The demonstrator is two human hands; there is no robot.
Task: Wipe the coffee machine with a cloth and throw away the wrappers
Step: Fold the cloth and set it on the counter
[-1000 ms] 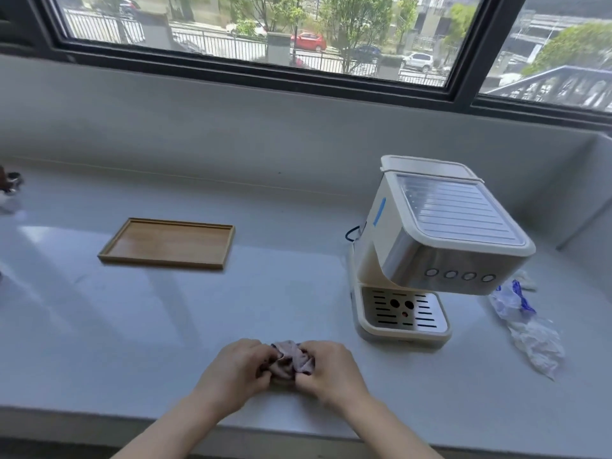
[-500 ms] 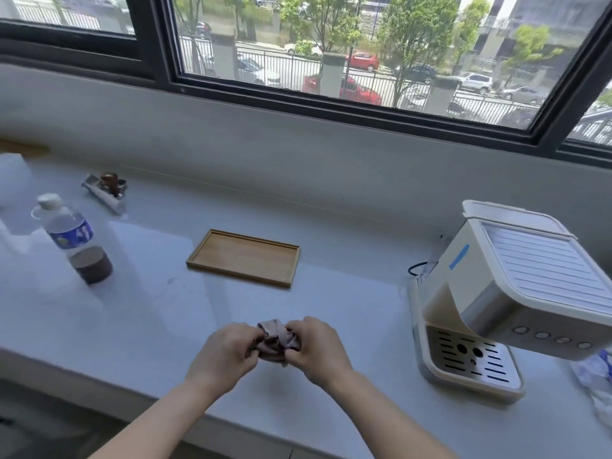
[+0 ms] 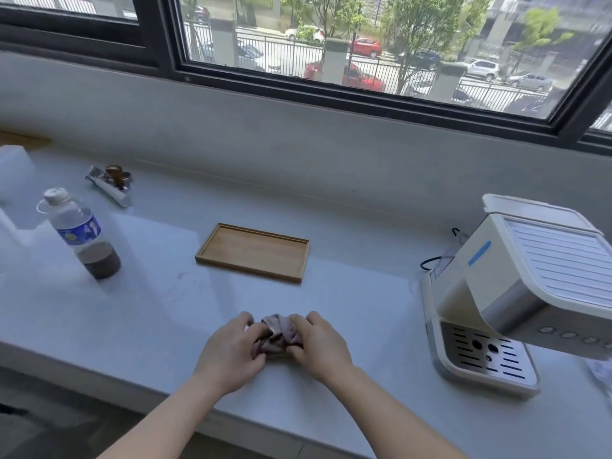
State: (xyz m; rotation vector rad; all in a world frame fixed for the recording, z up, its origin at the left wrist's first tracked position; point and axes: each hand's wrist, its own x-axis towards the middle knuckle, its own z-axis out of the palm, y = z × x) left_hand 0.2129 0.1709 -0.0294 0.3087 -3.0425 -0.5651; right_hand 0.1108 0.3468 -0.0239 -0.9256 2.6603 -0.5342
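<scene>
A small bunched purple-grey cloth lies on the white counter near its front edge. My left hand grips the cloth's left side and my right hand grips its right side. The cream and silver coffee machine stands at the right, partly cut off by the frame. A bit of clear plastic wrapper shows at the far right edge beside the machine. Another wrapper lies at the back left.
A shallow wooden tray sits behind my hands. At the left stand a water bottle and a dark round cup. A small brown object sits by the back-left wrapper. A wall and window run behind the counter.
The view has swung to the left, so the bottle and cup came into sight and the coffee machine slid to the right edge. Both hands still hold the cloth.
</scene>
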